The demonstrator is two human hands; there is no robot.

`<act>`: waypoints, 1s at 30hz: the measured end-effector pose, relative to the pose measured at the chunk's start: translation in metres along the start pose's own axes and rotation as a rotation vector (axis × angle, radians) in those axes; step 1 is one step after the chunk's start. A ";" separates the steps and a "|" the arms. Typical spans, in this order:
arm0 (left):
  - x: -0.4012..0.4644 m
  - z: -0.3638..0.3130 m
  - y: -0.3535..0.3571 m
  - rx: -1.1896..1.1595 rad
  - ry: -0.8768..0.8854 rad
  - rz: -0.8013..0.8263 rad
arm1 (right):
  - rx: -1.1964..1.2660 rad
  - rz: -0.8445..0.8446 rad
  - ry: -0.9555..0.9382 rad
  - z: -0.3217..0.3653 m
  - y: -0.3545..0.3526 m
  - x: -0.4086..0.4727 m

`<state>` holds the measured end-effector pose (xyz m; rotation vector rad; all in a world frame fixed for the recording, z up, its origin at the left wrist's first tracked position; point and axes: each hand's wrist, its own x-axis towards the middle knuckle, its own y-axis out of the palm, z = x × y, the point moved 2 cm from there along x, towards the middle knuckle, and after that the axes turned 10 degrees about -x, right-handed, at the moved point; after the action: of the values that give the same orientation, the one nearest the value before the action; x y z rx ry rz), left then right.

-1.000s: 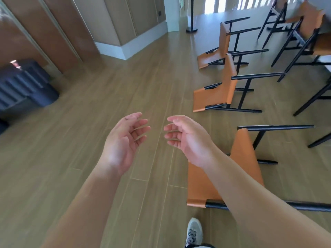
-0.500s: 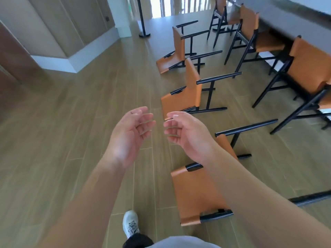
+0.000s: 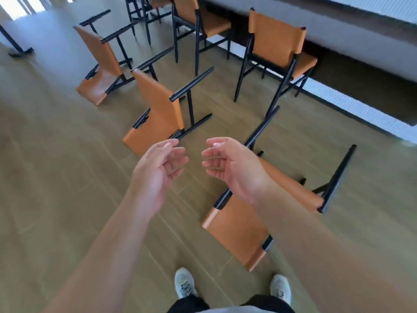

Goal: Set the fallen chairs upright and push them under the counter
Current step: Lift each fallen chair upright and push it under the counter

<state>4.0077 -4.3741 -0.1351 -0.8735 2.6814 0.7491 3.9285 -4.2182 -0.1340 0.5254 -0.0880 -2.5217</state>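
Three orange chairs with black frames lie tipped on the wood floor. The nearest fallen chair (image 3: 239, 229) lies just in front of my feet, partly under my right forearm. A second fallen chair (image 3: 158, 114) lies beyond my hands, and a third fallen chair (image 3: 99, 64) lies further back on the left. My left hand (image 3: 158, 175) and my right hand (image 3: 232, 166) hover palms facing each other above the floor, fingers loosely curled, holding nothing. The counter (image 3: 338, 26) runs along the upper right.
An upright chair (image 3: 277, 44) stands tucked at the counter, with another upright chair (image 3: 198, 12) behind it. A black stand foot (image 3: 18, 50) sits at the far left. My two white shoes (image 3: 185, 283) show at the bottom. Open floor lies to the left.
My view has swung right toward the counter and I have stepped closer, so the nearest chair now lies right at my feet. Both hands keep the same raised, empty pose.
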 end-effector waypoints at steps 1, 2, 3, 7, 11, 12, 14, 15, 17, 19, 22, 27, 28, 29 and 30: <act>0.008 -0.001 0.001 0.028 -0.029 0.022 | 0.008 -0.051 0.005 0.000 -0.001 -0.003; 0.014 0.000 0.005 0.057 -0.052 0.045 | 0.012 -0.110 0.013 0.000 -0.005 -0.007; 0.018 0.000 0.012 0.080 -0.071 0.076 | 0.020 -0.173 0.022 -0.001 -0.011 -0.013; 0.020 0.018 0.054 0.129 -0.161 0.280 | 0.113 -0.430 0.032 -0.002 -0.047 -0.046; 0.006 0.037 0.106 0.128 -0.234 0.388 | 0.146 -0.568 0.019 -0.012 -0.081 -0.084; -0.002 0.042 0.116 0.129 -0.245 0.413 | 0.161 -0.588 0.018 -0.015 -0.087 -0.090; -0.014 0.052 0.130 0.143 -0.259 0.462 | 0.196 -0.627 0.009 -0.017 -0.100 -0.100; -0.019 0.056 0.134 0.160 -0.264 0.472 | 0.216 -0.636 -0.005 -0.018 -0.106 -0.105; -0.027 0.063 0.142 0.209 -0.266 0.472 | 0.253 -0.636 -0.040 -0.021 -0.118 -0.116; -0.032 0.068 0.147 0.254 -0.253 0.464 | 0.278 -0.621 -0.057 -0.031 -0.131 -0.125; -0.036 0.074 0.150 0.277 -0.217 0.454 | 0.308 -0.615 -0.022 -0.051 -0.149 -0.132; -0.043 0.092 0.160 0.372 -0.261 0.521 | 0.343 -0.691 0.008 -0.059 -0.157 -0.129; -0.041 0.096 0.163 0.384 -0.278 0.555 | 0.333 -0.694 -0.003 -0.058 -0.155 -0.127; -0.037 0.100 0.168 0.396 -0.290 0.594 | 0.312 -0.695 -0.016 -0.056 -0.153 -0.123; -0.031 0.105 0.173 0.411 -0.301 0.633 | 0.286 -0.698 -0.029 -0.056 -0.151 -0.120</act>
<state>3.9345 -4.1835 -0.1436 0.1871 2.6732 0.3600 3.9651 -4.0237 -0.1697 0.7294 -0.3302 -3.2222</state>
